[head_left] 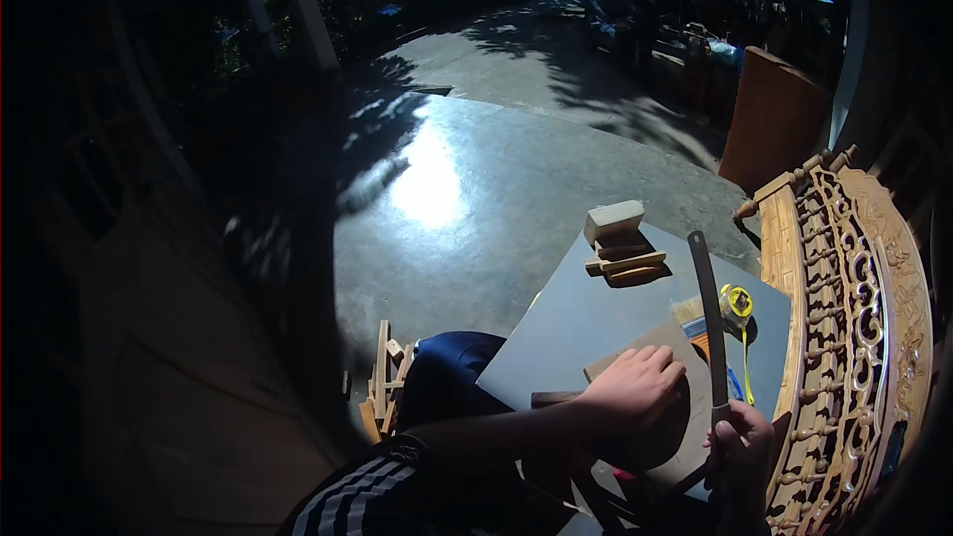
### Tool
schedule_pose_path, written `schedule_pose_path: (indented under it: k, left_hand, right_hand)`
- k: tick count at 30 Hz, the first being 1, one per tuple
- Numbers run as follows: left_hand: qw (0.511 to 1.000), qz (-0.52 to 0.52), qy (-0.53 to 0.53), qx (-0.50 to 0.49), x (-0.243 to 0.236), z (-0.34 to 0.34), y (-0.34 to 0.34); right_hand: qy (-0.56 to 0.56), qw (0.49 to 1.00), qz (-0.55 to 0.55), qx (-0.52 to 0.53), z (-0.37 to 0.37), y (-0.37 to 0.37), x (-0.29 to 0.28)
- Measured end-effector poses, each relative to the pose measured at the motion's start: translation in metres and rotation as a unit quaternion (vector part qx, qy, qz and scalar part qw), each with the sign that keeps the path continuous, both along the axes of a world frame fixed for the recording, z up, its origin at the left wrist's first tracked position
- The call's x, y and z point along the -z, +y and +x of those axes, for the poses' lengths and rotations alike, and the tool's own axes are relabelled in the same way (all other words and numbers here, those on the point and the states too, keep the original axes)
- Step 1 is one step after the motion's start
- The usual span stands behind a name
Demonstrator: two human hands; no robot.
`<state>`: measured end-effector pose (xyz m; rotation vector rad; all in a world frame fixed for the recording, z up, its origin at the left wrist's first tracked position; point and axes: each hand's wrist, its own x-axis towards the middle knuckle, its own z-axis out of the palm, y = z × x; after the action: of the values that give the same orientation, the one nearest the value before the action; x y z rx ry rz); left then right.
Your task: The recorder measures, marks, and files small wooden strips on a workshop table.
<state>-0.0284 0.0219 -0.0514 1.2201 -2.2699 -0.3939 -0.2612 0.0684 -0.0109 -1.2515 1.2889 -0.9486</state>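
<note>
My left hand (635, 382) has its bent fingers pressed over a flat wooden board (609, 362), which lies on a grey sheet surface (566, 313). My right hand (740, 442) is closed round the handle of a long, narrow dark tool (708, 298), held upright beside the board. A yellow tape measure (736, 304) with its tape partly out, a brush (688, 312) and a blue slim item (734, 384) lie just right of and behind the board. Small wooden blocks (615, 223) are stacked near the surface's far corner. What lies under my left palm is hidden.
A carved wooden bench back (893, 268) stands close on the right, a brown panel (764, 114) behind it. Wood offcuts (382, 377) are piled at lower left beside my blue-clad leg (442, 367). A sunlit concrete floor (506, 179) runs out toward trees and posts.
</note>
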Motion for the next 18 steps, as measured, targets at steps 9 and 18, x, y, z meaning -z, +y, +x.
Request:
schedule_pose_path:
  k: [9, 18]
  left_hand:
    - [0.993, -0.075, 0.019, -0.092, 0.019, -0.006, -0.003]
    - [0.994, -0.057, 0.004, -0.089, 0.004, 0.000, -0.014]
  right_hand:
    - [0.094, 0.994, -0.054, -0.028, 0.004, -0.012, 0.032]
    - [0.319, 0.892, -0.318, -0.032, -0.021, -0.006, 0.030]
